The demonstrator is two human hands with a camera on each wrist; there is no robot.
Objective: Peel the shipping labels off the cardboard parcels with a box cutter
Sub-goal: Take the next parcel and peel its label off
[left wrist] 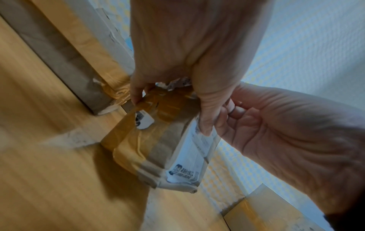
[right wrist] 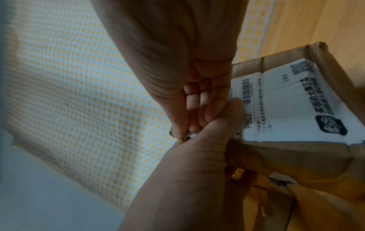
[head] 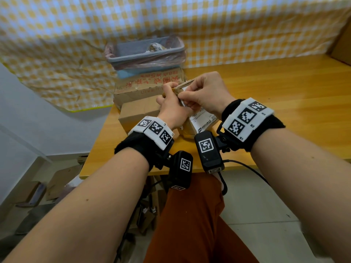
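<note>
Parcel [head: 199, 124] on wooden table [head: 284, 103] — checkered curtain [head: 228, 25] behind

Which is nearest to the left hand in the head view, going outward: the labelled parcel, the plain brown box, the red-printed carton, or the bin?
1. Labelled parcel: gripped by the left hand itself.
2. Plain brown box: just to the hand's left on the table.
3. Red-printed carton: behind that box.
4. Bin: farthest, on top of the carton at the back.
</note>
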